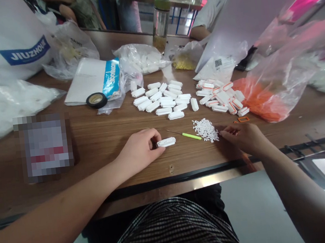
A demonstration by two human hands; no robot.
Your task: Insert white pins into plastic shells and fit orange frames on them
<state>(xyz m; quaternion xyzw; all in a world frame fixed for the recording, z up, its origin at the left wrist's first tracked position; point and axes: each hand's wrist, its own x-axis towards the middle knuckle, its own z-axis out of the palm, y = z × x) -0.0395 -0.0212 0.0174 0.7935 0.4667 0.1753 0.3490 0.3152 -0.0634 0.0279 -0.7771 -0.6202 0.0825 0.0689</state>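
Note:
Between the thumb and fingers of my left hand (142, 148) is a white plastic connector housing (167, 142), its slotted face up, just above or on the table. My right hand (245, 138) is at the right edge of a pile of small white plastic pieces (206, 129), with its fingertips drawn together. Whatever they pinch is too small to make out. A thin pick with a yellow-green handle (191, 136) lies between the housing and the pile.
Behind are loose white housings (168, 102) and a heap of orange-trimmed ones (219, 96). A bag of orange parts (267, 99) stands right, near an orange frame (244, 119). Black tape (96, 100) rests by a notebook (85, 77). A bottle (160, 25) stands at the back.

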